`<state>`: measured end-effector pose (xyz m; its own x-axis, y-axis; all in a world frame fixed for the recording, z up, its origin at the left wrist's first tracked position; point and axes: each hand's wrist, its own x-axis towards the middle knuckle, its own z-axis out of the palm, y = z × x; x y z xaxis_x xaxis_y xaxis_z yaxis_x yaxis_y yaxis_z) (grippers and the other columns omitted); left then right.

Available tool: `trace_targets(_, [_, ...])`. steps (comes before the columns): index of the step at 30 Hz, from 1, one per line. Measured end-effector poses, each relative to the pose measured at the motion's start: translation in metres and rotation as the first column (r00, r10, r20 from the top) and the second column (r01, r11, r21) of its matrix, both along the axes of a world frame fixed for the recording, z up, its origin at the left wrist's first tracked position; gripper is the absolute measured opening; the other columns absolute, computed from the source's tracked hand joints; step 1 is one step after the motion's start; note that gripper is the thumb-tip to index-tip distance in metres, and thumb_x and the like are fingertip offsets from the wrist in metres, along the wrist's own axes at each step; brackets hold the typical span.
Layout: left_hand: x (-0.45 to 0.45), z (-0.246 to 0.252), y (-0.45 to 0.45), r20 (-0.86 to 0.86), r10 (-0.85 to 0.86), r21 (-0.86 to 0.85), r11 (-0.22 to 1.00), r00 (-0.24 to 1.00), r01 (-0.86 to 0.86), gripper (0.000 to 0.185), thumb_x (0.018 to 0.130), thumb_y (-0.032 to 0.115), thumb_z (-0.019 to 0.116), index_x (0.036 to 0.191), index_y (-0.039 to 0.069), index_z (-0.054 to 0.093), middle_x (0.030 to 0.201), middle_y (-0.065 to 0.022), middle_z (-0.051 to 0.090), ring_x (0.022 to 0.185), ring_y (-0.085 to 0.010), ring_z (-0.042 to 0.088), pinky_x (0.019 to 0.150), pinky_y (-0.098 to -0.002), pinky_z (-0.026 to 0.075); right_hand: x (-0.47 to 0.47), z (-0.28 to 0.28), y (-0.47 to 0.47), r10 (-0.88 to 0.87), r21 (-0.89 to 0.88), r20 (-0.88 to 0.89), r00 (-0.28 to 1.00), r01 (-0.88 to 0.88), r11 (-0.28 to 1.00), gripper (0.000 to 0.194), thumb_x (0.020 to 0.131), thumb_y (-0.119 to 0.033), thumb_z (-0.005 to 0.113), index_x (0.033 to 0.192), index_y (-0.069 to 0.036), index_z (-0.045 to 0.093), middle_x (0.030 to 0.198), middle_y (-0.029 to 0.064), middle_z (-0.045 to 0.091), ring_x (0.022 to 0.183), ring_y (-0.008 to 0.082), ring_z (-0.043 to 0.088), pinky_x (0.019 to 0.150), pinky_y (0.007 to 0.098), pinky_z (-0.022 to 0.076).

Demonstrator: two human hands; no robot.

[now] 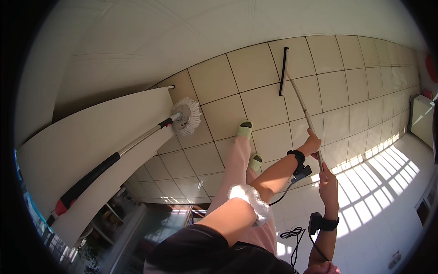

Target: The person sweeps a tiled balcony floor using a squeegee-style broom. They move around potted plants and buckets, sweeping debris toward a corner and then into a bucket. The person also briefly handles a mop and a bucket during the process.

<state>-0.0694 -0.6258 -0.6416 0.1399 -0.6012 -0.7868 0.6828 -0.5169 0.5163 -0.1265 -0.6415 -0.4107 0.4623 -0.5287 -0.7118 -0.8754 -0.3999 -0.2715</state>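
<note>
A floor squeegee with a black blade (283, 73) rests on the beige tiles ahead of me. Its long, thin pole (301, 100) runs back towards my body. My left hand (311, 144) is wrapped around this pole, thumb pointing along it towards the blade. Closer to the pole's upper end, my right hand (328, 186) grips it too. Each wrist carries a black strap with a small device and a cable.
At left, a round mop with white strings (191, 116) stands before a white panel (113, 120). A white wall (205, 24) borders the tiled floor (219, 120). Barred sunlight falls on the right wall (376, 191), near a white box-like object (422, 118).
</note>
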Motion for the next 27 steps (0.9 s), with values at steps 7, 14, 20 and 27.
trace_targets(7, [-0.053,0.056,0.084,0.001,0.296,0.060,0.954,0.955,-0.295,0.066,0.089,0.014,0.051,0.140,0.002,0.010,0.063,-0.0163,0.056,0.046,-0.0294,0.062,0.037,-0.0385,0.050,-0.072,0.010,0.063,-0.196,0.225,-0.083,0.977,0.210,0.952,0.050,0.098,-0.017,0.049,0.147,-0.011,0.036,0.061,0.0063,0.048,0.048,0.0144,0.047,0.048,0.0307,0.0421])
trace_targets(14, [-0.063,0.041,0.225,0.270,0.151,0.398,0.882,0.951,-0.253,0.082,0.089,0.025,0.054,0.153,0.005,0.006,0.080,-0.0203,0.064,0.063,-0.0290,0.061,0.061,-0.0392,0.048,-0.087,-0.044,0.149,-0.490,0.635,-0.314,0.813,0.564,0.528,0.051,0.100,-0.021,0.045,0.149,-0.009,0.032,0.056,-0.0022,0.043,0.040,0.0062,0.039,0.036,0.0230,0.0344])
trace_targets(20, [0.040,-0.040,0.265,0.562,-0.106,0.434,0.882,0.820,-0.183,0.080,0.089,0.018,0.053,0.149,-0.003,0.004,0.072,-0.0238,0.063,0.059,-0.0364,0.061,0.058,-0.0439,0.049,-0.007,-0.127,0.188,-0.560,0.712,-0.326,0.762,0.587,0.384,0.049,0.101,-0.021,0.045,0.149,-0.019,0.034,0.064,0.0009,0.047,0.043,0.0085,0.041,0.038,0.0230,0.0341])
trace_targets(27, [0.013,-0.006,0.241,0.385,-0.104,0.421,0.904,0.917,-0.074,0.086,0.090,0.021,0.051,0.149,-0.003,-0.006,0.062,-0.0199,0.060,0.053,-0.0330,0.057,0.049,-0.0423,0.044,-0.021,-0.083,0.159,-0.613,0.688,-0.457,0.644,0.693,0.215,0.052,0.102,-0.019,0.043,0.151,-0.020,0.027,0.069,0.0036,0.049,0.043,0.0088,0.039,0.039,0.0231,0.0347])
